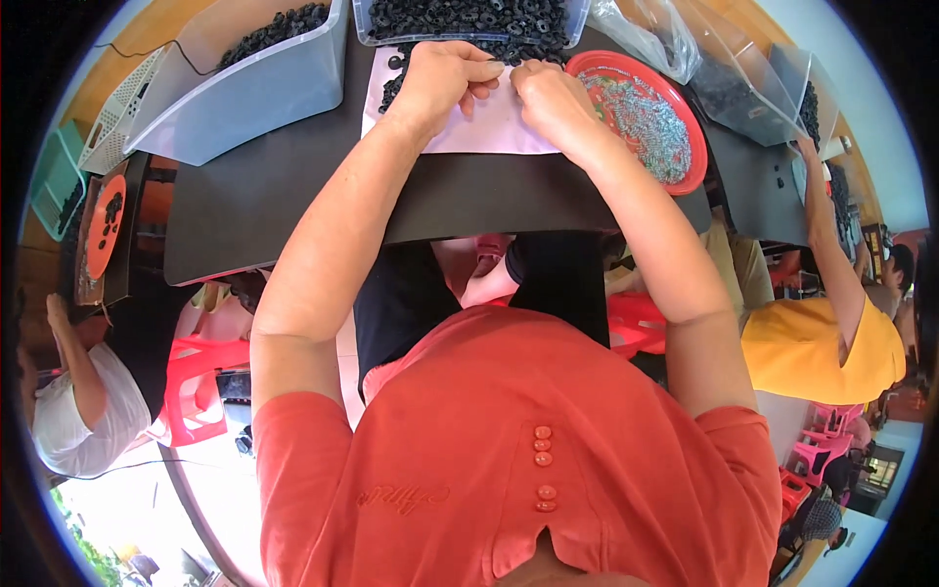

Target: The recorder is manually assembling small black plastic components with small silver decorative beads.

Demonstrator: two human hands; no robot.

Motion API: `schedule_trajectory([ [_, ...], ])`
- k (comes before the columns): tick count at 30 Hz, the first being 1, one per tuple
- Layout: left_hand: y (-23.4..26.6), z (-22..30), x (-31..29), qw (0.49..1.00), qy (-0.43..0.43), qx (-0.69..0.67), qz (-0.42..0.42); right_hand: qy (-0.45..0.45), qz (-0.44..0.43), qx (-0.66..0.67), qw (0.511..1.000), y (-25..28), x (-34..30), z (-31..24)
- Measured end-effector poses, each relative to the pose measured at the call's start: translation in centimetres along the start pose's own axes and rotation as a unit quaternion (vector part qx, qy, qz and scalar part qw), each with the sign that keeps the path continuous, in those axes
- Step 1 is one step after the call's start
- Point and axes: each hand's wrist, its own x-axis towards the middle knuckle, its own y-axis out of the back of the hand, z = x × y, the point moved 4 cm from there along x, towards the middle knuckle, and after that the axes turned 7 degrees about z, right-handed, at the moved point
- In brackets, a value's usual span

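Observation:
My left hand (442, 86) is closed, thumb and index finger pinched together over a pale pink sheet (489, 137). Just to its right, my right hand (556, 103) is curled shut, its fingertips close to the left thumb. Whatever the two pinches hold is too small and hidden to make out. Right beyond my fingers lies a heap of small black ring-like parts (509, 49), spilling from a clear plastic bin (460, 39). Beside my right wrist stands a round red tray (696, 147) with many small shiny silvery pieces (650, 132).
A large translucent bin (254, 108) holding black parts stands at the left of the dark table (264, 201). A clear plastic bag (655, 39) and another bin (734, 93) are at the right. People sit on both sides, one in yellow (827, 342), one in white (98, 411).

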Motion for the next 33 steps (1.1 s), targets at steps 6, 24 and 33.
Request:
schedule_trajectory([
  [6, -0.1, 0.2, -0.4, 0.998, -0.028, 0.051, 0.032, -0.234, 0.094, 0.473, 0.844, 1.9, 1.4, 2.1],
  [24, -1.0, 0.8, -1.3, 0.996, -0.039, 0.073, 0.017, -0.185, -0.010, 0.577, 0.795, 2.8, 1.2, 1.9],
  [33, -1.5, 0.6, -2.0, 0.998, -0.031, 0.055, 0.008, -0.215, 0.036, 0.564, 0.797, 2.3, 0.0, 1.8],
])
